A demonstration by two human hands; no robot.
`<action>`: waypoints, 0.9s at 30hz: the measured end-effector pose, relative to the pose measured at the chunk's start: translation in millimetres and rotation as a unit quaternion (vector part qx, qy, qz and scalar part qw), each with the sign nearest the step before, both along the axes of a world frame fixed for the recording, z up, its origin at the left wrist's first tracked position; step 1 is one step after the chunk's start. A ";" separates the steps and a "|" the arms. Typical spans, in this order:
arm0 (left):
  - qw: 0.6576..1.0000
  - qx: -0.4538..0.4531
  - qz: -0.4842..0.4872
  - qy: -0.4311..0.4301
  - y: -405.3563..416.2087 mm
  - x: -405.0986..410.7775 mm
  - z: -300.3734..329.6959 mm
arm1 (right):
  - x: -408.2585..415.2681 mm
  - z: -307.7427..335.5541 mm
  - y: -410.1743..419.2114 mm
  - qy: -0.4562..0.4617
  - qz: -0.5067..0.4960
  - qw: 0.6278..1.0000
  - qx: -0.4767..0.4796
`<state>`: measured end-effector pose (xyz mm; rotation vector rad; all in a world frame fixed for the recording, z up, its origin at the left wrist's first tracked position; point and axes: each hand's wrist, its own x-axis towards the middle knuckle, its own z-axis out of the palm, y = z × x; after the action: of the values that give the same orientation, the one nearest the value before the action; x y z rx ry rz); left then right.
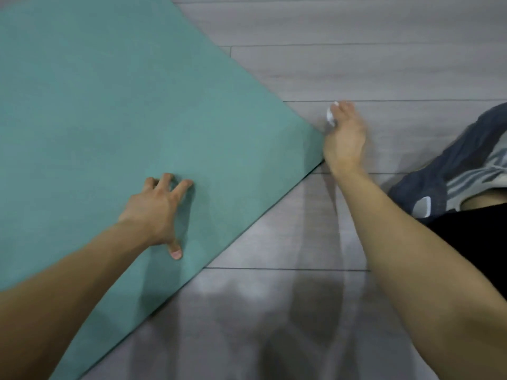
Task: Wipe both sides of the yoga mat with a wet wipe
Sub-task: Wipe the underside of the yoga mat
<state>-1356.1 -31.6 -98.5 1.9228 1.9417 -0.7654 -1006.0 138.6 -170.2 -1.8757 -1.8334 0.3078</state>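
The yoga mat (109,119) lies flat on the grey plank floor (356,50), its teal face up, with 1 corner pointing toward my right side. It fills the left and upper left of my view, and its near edge runs diagonally down toward my left forearm. To the right of the mat's corner, well apart from it, my leg in black shorts (472,237) rests on the floor beside a crumpled dark blue and grey striped cloth (461,171). Nothing lies on the mat except my own hand.

My left hand (159,212) is on the mat, close to its near edge, fingers spread and bent so the fingertips (188,183) press the surface while the thumb rests flat.

My right hand (344,138) sits on the floor just past the mat's corner, touching or nearly touching that corner. Its fingers are curled together around a small white wet wipe (330,116), bunched up, which shows at the fingertips.
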 end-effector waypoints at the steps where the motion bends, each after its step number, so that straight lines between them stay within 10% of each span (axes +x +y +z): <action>1: 1.000 -0.002 0.003 0.001 -0.5 0.2 0.8 | 4.6 10.3 1.3 0.015 -0.046 0.998 0.036; 6: 1.000 -0.016 -0.003 0.007 1.1 5.3 2.5 | -49.7 14.5 -90.2 0.053 0.185 0.970 0.151; 9: 1.000 -0.015 0.001 0.009 -1.0 6.5 2.6 | -79.8 -13.1 -150.2 -0.052 0.498 0.859 0.103; 13: 1.000 -0.016 0.002 0.010 -1.3 6.9 4.5 | -9.1 -4.8 -71.7 0.011 0.132 0.991 -0.009; 15: 1.000 -0.018 -0.006 0.018 -0.3 8.9 4.2 | 28.0 13.4 -25.5 0.020 -0.096 0.993 -0.061; 22: 0.999 -0.029 -0.009 0.037 2.6 11.8 4.2 | -62.1 12.2 -102.7 0.055 0.198 0.974 0.095; 25: 0.999 -0.027 -0.013 0.041 1.3 12.9 4.3 | -86.9 -18.7 -153.7 -0.045 0.507 0.860 0.044; 27: 0.999 -0.027 -0.012 0.043 1.3 14.2 6.4 | -68.7 -22.4 -116.4 -0.024 0.432 0.901 -0.004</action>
<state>-1341.9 -30.3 -92.1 1.9151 1.9293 -0.9105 -1074.7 22.2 -192.6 -0.9537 -2.6033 0.5589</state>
